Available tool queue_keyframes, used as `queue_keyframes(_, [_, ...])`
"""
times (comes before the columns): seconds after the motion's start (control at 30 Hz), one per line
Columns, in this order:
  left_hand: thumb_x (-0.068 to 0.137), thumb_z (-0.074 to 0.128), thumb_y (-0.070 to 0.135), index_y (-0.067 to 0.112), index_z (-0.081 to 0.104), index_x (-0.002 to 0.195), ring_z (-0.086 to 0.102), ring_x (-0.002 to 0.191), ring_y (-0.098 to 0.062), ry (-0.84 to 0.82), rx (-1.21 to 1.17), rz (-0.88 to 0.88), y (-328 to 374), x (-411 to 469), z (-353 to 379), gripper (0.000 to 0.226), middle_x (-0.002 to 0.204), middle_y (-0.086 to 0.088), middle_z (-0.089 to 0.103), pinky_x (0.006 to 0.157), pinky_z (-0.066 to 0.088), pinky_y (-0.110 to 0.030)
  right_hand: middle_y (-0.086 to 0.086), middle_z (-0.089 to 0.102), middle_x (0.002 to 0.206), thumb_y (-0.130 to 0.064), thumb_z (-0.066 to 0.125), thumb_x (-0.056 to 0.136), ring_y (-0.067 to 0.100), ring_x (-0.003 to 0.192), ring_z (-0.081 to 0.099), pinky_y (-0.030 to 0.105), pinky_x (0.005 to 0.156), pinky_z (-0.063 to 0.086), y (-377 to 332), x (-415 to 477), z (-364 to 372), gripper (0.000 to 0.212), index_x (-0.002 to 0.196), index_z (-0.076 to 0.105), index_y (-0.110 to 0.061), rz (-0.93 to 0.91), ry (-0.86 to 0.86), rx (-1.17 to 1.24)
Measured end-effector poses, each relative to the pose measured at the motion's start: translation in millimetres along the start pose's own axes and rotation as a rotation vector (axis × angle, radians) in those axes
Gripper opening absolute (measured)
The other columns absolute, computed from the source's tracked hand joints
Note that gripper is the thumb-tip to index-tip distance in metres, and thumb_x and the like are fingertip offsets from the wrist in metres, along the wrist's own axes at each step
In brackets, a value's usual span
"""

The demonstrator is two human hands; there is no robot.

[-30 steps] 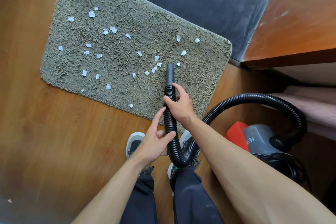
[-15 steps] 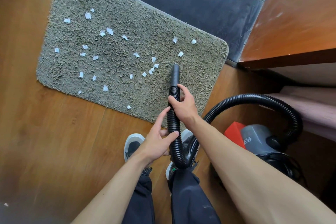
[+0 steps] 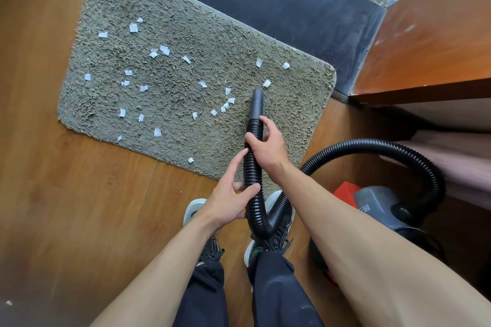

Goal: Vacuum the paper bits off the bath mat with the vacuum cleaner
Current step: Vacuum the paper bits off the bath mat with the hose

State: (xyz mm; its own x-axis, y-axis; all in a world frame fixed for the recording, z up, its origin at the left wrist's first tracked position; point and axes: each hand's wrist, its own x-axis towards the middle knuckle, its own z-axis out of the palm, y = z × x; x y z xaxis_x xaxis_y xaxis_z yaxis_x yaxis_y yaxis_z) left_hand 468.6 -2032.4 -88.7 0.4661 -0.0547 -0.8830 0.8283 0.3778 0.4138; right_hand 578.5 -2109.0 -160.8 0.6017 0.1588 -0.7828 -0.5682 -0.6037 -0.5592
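Head view, the only one supplied: a shaggy grey bath mat (image 3: 202, 34) lies across the upper centre of the frame on a wooden floor (image 3: 53, 207), and white paper bits (image 3: 133, 27) are scattered over its left and middle parts. About twenty-five bits can be counted on the mat, with one more on the floor at the lower left edge. One black ribbed hose (image 3: 252, 167) runs from one grey vacuum cleaner (image 3: 377, 204) at the right, loops over the shoes, and ends in a smooth nozzle (image 3: 257, 103) resting on the mat just beside a small cluster of bits. The right hand (image 3: 268, 145) has its fingers clamped around the hose just behind the nozzle. The left hand (image 3: 231, 198) sits lower, thumb and fingers loosely touching the hose and not fully closed. The hose should flex easily and weigh little; grip the ribbed section near the nozzle for control. The bits are very light, and the deep pile may hold some.
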Motion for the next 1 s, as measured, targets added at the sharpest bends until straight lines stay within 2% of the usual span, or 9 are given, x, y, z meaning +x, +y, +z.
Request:
queue_keyframes(0.07, [0.099, 0.058, 0.014, 0.059, 0.024, 0.144, 0.068, 0.077, -0.006, -0.006, 0.025, 0.002, 4, 4, -1, 0.071, 0.084, 0.003, 0.072, 0.062, 0.06, -0.029, -0.007, 0.057, 0.09, -0.025, 0.065, 0.091, 0.014, 0.086, 0.061, 0.036, 0.084, 0.054, -3, 3, -1, 0.054, 0.141, 0.046, -0.029, -0.001, 0.005, 0.008])
queue_keyframes(0.17, [0.099, 0.058, 0.017, 0.061, 0.023, 0.143, 0.069, 0.083, -0.012, -0.024, 0.07, 0.001, 7, 7, 0, 0.072, 0.088, -0.002, 0.072, 0.079, 0.061, -0.047, -0.004, 0.061, 0.094, -0.025, 0.066, 0.089, 0.018, 0.091, 0.064, 0.042, 0.092, 0.054, -1, 6, -5, 0.054, 0.14, 0.047, -0.03, 0.003, 0.033, 0.012])
queue_keyframes(0.4, [0.099, 0.059, 0.017, 0.063, 0.024, 0.142, 0.063, 0.08, -0.017, -0.043, 0.091, 0.01, 15, 16, 5, 0.072, 0.082, -0.003, 0.067, 0.085, 0.055, -0.057, -0.006, 0.061, 0.091, -0.025, 0.066, 0.088, 0.015, 0.086, 0.063, 0.047, 0.095, 0.054, -1, 13, -14, 0.054, 0.139, 0.048, -0.029, 0.009, 0.061, 0.03])
queue_keyframes(0.47, [0.099, 0.059, 0.017, 0.063, 0.024, 0.142, 0.061, 0.081, -0.019, -0.049, 0.079, 0.012, 16, 18, 4, 0.072, 0.081, -0.003, 0.065, 0.083, 0.055, -0.055, -0.005, 0.062, 0.093, -0.027, 0.066, 0.087, 0.018, 0.09, 0.065, 0.049, 0.095, 0.054, -3, 15, -14, 0.054, 0.138, 0.049, -0.03, 0.009, 0.061, 0.032])
queue_keyframes(0.53, [0.099, 0.059, 0.016, 0.062, 0.024, 0.143, 0.061, 0.079, -0.017, -0.048, 0.064, 0.019, 17, 19, 1, 0.072, 0.078, 0.0, 0.064, 0.075, 0.056, -0.046, -0.003, 0.063, 0.095, -0.027, 0.066, 0.088, 0.019, 0.092, 0.066, 0.047, 0.095, 0.054, -5, 17, -12, 0.053, 0.138, 0.049, -0.03, 0.0, 0.066, 0.029])
queue_keyframes(0.6, [0.099, 0.058, 0.016, 0.06, 0.024, 0.144, 0.062, 0.075, -0.012, -0.04, 0.048, 0.027, 17, 20, -2, 0.072, 0.075, 0.004, 0.065, 0.067, 0.055, -0.034, -0.005, 0.061, 0.094, -0.027, 0.066, 0.089, 0.018, 0.092, 0.064, 0.044, 0.095, 0.054, -9, 18, -10, 0.055, 0.14, 0.047, -0.028, -0.006, 0.058, 0.007])
queue_keyframes(0.7, [0.1, 0.057, 0.015, 0.058, 0.022, 0.146, 0.064, 0.069, -0.003, -0.021, 0.034, 0.036, 17, 20, -5, 0.072, 0.072, 0.008, 0.066, 0.059, 0.056, -0.025, -0.003, 0.061, 0.097, -0.03, 0.066, 0.088, 0.02, 0.095, 0.064, 0.048, 0.097, 0.053, -13, 22, -4, 0.058, 0.142, 0.046, -0.028, -0.025, 0.035, -0.012])
queue_keyframes(0.87, [0.1, 0.057, 0.015, 0.058, 0.022, 0.146, 0.066, 0.071, -0.002, -0.013, 0.016, 0.043, 21, 23, -9, 0.072, 0.074, 0.009, 0.069, 0.059, 0.056, -0.025, -0.003, 0.061, 0.1, -0.031, 0.066, 0.087, 0.023, 0.103, 0.065, 0.048, 0.099, 0.051, -19, 27, 0, 0.059, 0.143, 0.045, -0.029, -0.041, 0.035, -0.039])
queue_keyframes(1.0, [0.1, 0.057, 0.015, 0.059, 0.022, 0.145, 0.067, 0.075, -0.008, -0.012, 0.032, 0.051, 28, 28, -10, 0.072, 0.081, 0.003, 0.07, 0.062, 0.059, -0.03, -0.001, 0.061, 0.102, -0.031, 0.066, 0.088, 0.024, 0.103, 0.065, 0.049, 0.099, 0.051, -27, 35, -1, 0.059, 0.143, 0.045, -0.029, -0.052, 0.022, -0.056])
